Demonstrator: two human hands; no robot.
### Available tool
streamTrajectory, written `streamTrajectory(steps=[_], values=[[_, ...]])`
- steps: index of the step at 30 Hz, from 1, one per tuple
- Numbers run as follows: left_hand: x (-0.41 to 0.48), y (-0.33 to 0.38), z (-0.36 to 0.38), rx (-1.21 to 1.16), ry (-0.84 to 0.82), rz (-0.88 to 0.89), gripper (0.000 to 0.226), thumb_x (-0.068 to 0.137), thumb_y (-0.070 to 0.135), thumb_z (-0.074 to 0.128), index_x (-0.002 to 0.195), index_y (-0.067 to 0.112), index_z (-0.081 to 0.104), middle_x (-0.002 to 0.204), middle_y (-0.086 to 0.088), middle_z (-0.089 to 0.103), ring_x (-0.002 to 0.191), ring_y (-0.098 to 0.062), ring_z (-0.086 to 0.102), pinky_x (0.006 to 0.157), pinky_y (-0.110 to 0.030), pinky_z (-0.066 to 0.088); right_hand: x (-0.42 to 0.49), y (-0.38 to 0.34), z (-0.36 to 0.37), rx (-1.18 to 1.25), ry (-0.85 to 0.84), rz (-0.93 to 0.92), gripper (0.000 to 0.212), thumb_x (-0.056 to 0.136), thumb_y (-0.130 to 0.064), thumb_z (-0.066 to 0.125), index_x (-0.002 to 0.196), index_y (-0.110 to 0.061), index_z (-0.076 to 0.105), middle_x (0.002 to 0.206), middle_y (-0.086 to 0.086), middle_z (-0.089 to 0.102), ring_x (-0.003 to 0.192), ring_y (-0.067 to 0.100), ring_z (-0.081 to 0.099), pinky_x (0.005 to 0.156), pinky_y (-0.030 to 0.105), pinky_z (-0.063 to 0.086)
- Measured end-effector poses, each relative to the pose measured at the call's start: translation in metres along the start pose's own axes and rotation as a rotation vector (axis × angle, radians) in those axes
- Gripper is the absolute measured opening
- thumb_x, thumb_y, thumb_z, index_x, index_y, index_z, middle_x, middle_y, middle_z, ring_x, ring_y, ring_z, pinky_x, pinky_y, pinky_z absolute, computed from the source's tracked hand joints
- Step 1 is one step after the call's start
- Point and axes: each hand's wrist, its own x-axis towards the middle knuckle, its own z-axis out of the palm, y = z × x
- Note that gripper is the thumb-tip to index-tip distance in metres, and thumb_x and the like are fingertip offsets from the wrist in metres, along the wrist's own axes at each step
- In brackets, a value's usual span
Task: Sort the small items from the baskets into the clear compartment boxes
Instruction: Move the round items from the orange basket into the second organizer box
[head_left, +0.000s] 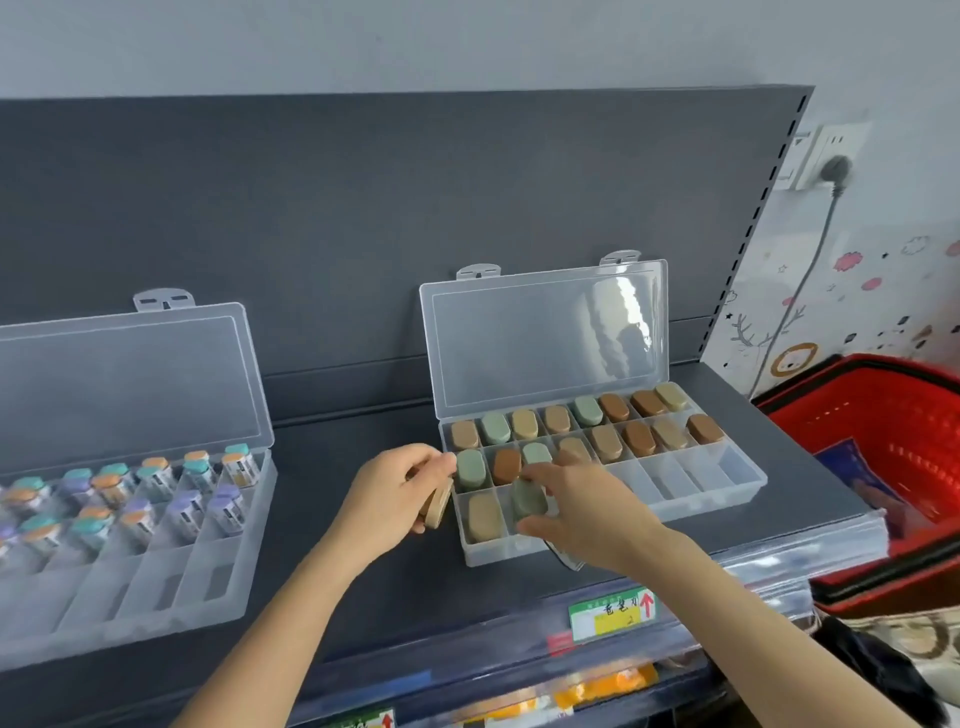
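Over the front row of the right-hand compartment box (727, 493), a grey-green oval piece (527, 499) is pinched by the right hand (576, 512), apparently for lowering into the next cell. Tan pieces (436, 506) are gripped in the left hand (395, 499), wrist bent, just beside the box's left wall, likely kept ready.

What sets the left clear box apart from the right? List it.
The left box holds small capped bottles; the right box holds oval tan, brown and green pieces. The left hand and right hand are at the right box, not the left box. Both are clear and stand open.
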Motion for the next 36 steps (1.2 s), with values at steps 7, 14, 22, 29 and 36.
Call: streamTrajectory(steps=[7, 14, 22, 29, 36], values=[[-0.008, 0.003, 0.006, -0.359, -0.069, -0.173, 0.019, 0.087, 0.032, 0.065, 0.102, 0.02, 0.067, 0.094, -0.001, 0.065, 0.088, -0.016, 0.062, 0.075, -0.028, 0.056, 0.007, 0.004, -0.01, 0.113, -0.04, 0.019, 0.04, 0.086, -0.045, 0.062, 0.12, -0.024, 0.056, 0.106, 0.0, 0.065, 0.08, 0.011, 0.061, 0.068, 0.018, 0.049], [0.001, 0.013, 0.019, -0.162, 0.001, -0.059, 0.035, 0.072, 0.03, 0.081, 0.101, 0.033, 0.061, 0.101, 0.015, 0.062, 0.097, -0.006, 0.057, 0.074, -0.019, 0.046, 0.004, 0.023, -0.038, 1.12, -0.135, 0.4, 0.032, 0.093, -0.039, 0.054, 0.083, -0.009, 0.06, 0.066, 0.006, 0.059, 0.059, 0.015, 0.058, 0.055, 0.025, 0.048], [0.018, 0.032, 0.05, -0.017, -0.04, 0.102, 0.041, 0.071, 0.036, 0.081, 0.101, 0.029, 0.054, 0.101, 0.014, 0.063, 0.093, -0.007, 0.06, 0.078, -0.025, 0.051, 0.002, 0.054, -0.043, 1.711, -0.157, 0.625, 0.017, 0.092, -0.006, 0.052, 0.107, -0.003, 0.057, 0.106, 0.021, 0.062, 0.087, 0.031, 0.063, 0.062, 0.035, 0.057], [0.026, 0.043, 0.081, 0.159, -0.125, 0.214, 0.044, 0.074, 0.036, 0.079, 0.108, 0.03, 0.052, 0.106, 0.016, 0.056, 0.096, -0.006, 0.054, 0.08, -0.019, 0.049, 0.003, 0.067, -0.045, 1.35, 0.004, 0.496, 0.015, 0.09, -0.01, 0.061, 0.102, -0.002, 0.065, 0.105, 0.018, 0.069, 0.09, 0.027, 0.068, 0.069, 0.034, 0.057], [0.028, 0.03, 0.093, 0.48, -0.209, 0.195, 0.058, 0.077, 0.047, 0.072, 0.129, 0.029, 0.052, 0.127, 0.011, 0.044, 0.12, -0.012, 0.035, 0.102, -0.034, 0.037, -0.003, 0.077, -0.043, 1.095, 0.004, 0.373, 0.025, 0.085, -0.008, 0.068, 0.109, -0.01, 0.066, 0.107, 0.008, 0.067, 0.095, 0.022, 0.068, 0.08, 0.029, 0.058]])
